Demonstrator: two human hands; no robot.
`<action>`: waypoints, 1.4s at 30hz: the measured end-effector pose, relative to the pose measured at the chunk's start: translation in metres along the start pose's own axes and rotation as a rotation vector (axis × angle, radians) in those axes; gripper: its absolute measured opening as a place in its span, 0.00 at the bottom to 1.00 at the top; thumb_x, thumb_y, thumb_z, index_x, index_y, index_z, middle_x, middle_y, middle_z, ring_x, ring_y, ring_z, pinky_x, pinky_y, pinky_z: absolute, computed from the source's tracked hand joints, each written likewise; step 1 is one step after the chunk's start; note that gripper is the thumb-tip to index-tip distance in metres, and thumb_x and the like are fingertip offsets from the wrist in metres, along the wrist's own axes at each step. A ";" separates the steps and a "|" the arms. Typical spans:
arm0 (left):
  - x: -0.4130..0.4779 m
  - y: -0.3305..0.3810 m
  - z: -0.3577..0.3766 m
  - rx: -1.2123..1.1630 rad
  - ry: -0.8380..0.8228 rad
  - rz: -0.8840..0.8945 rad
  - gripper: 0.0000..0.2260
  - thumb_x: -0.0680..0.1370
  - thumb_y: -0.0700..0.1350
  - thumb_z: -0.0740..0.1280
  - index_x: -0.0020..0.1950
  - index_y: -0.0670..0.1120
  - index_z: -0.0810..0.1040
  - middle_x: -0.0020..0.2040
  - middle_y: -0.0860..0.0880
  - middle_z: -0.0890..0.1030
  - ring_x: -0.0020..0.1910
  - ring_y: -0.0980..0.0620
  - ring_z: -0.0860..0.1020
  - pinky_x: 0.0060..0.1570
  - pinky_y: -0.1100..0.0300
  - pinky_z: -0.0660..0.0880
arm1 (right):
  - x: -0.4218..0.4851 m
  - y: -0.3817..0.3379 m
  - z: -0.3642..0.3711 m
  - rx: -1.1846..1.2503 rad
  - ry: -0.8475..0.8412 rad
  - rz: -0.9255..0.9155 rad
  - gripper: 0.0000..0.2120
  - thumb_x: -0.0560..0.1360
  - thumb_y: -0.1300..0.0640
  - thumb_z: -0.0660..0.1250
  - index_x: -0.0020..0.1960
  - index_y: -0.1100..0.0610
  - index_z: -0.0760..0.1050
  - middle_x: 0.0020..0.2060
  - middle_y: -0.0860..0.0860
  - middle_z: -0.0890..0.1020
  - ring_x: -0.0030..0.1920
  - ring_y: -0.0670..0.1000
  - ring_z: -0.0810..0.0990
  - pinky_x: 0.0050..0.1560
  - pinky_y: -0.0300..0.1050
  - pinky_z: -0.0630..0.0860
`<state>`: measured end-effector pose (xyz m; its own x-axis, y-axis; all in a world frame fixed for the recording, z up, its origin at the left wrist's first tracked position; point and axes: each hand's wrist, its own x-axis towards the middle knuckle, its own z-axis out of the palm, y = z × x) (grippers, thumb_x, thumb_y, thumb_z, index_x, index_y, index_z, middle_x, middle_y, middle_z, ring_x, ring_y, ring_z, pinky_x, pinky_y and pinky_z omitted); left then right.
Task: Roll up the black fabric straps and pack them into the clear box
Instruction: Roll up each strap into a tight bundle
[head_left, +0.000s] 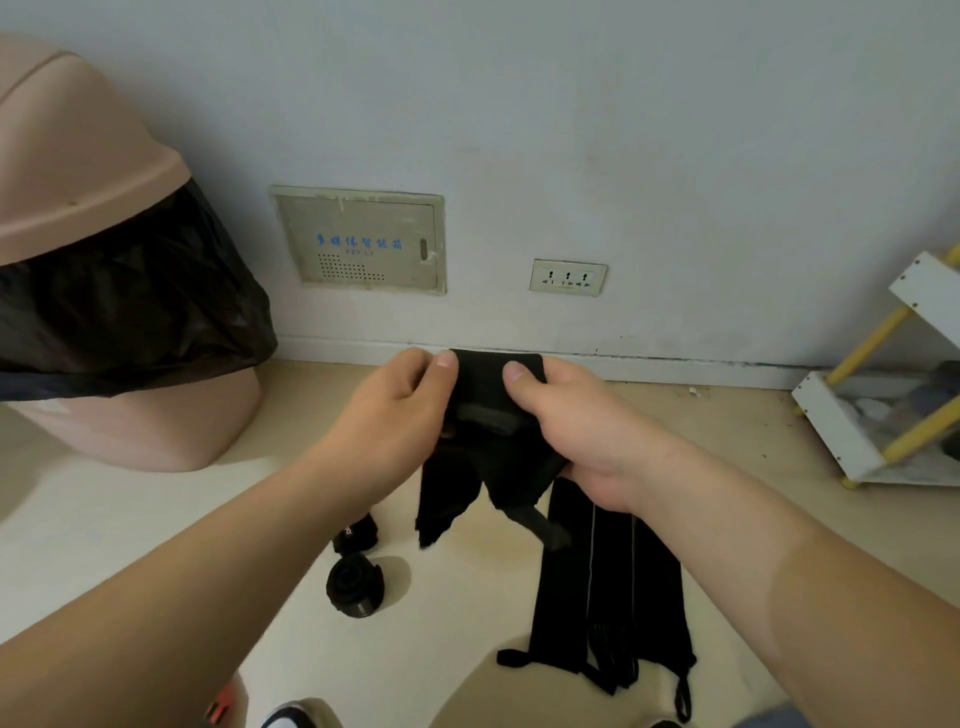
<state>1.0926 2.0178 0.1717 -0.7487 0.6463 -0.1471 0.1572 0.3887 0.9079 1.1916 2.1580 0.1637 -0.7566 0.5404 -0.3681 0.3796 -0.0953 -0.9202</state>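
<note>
I hold a black fabric strap (483, 395) up above the floor with both hands. My left hand (395, 410) pinches its top left corner between thumb and fingers. My right hand (576, 421) grips its top right edge, thumb on the front. The strap's lower ends hang down loose. Two rolled-up black straps (356, 584) lie on the floor below my left forearm. Several flat black straps (608, 587) lie side by side on the floor under my right forearm. No clear box is in view.
A pink swing-lid bin (104, 249) with a black bag stands at the left against the wall. A white and yellow rack (883, 395) sits at the right. A wall socket (568, 277) and panel (358, 241) are behind. A shoe tip (291, 719) shows at the bottom.
</note>
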 end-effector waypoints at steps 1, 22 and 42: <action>0.000 -0.001 -0.003 0.057 0.044 0.041 0.15 0.85 0.58 0.61 0.59 0.50 0.79 0.54 0.49 0.85 0.50 0.50 0.85 0.57 0.44 0.82 | 0.001 -0.001 -0.002 0.043 0.017 0.027 0.13 0.87 0.45 0.62 0.62 0.51 0.81 0.56 0.53 0.88 0.58 0.59 0.87 0.58 0.57 0.83; 0.004 -0.008 0.004 0.212 0.115 0.482 0.13 0.81 0.35 0.67 0.52 0.52 0.87 0.36 0.61 0.84 0.36 0.61 0.80 0.38 0.71 0.72 | -0.003 -0.011 -0.014 0.300 -0.108 0.274 0.26 0.88 0.40 0.55 0.52 0.61 0.78 0.32 0.58 0.83 0.27 0.55 0.81 0.25 0.44 0.79; 0.004 -0.005 0.003 -0.210 0.085 0.177 0.11 0.85 0.39 0.66 0.55 0.50 0.88 0.42 0.56 0.87 0.39 0.66 0.81 0.41 0.75 0.74 | -0.002 0.002 -0.002 -0.051 0.078 -0.209 0.07 0.82 0.62 0.70 0.52 0.51 0.82 0.40 0.46 0.87 0.44 0.47 0.84 0.46 0.41 0.78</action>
<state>1.0905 2.0204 0.1652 -0.7741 0.6314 0.0458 0.1595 0.1246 0.9793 1.1946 2.1584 0.1630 -0.7786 0.6075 -0.1571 0.2469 0.0664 -0.9668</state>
